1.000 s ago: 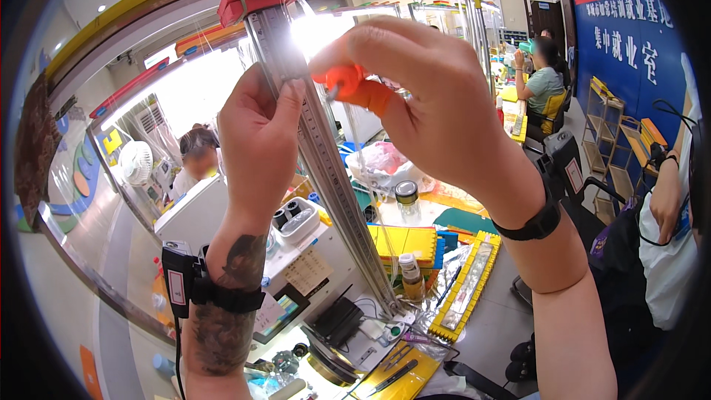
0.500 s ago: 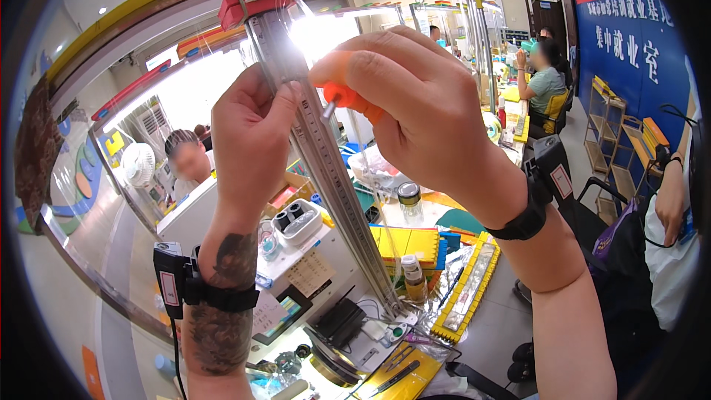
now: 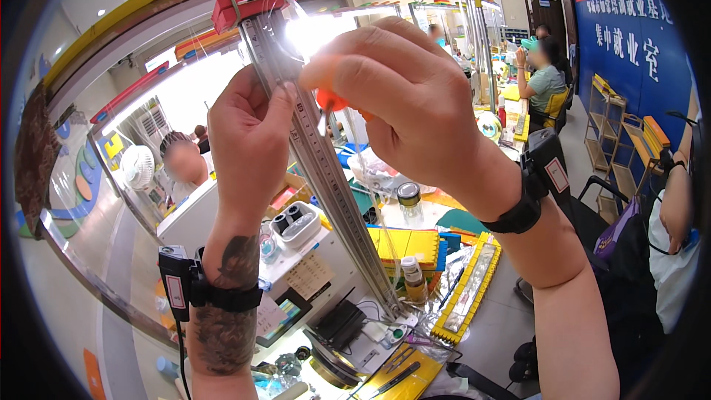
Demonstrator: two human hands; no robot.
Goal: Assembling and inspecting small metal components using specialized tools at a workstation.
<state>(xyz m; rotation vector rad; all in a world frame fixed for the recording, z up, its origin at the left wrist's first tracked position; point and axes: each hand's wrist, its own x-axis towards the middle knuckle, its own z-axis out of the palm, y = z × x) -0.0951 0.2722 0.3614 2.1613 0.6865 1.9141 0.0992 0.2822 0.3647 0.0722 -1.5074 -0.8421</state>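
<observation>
A slanting metal post (image 3: 348,211) with a ruler scale along its face rises in front of me to a red block (image 3: 250,6) at its top. At its left edge my left hand (image 3: 248,133) is closed, thumb pressed to the curled fingers; whatever they pinch is hidden. Right of the post, my right hand (image 3: 415,92) is closed around a small orange tool (image 3: 330,99) with a short metal tip. Its fingertips and the tool are partly blurred, close beside the post. Thin clear strands hang down near the post.
Below lie yellow toothed boards (image 3: 468,289), a brown bottle (image 3: 413,280), a lidded glass jar (image 3: 409,204), a white tub (image 3: 296,224) and a yellow tray with tweezers (image 3: 400,378). A bright lamp glares behind the post. Other people sit at benches; another person's arm shows at right.
My right hand has shifted slightly up and left, and the orange tool has turned, its metal tip now pointing more downward. My left hand stays at the post.
</observation>
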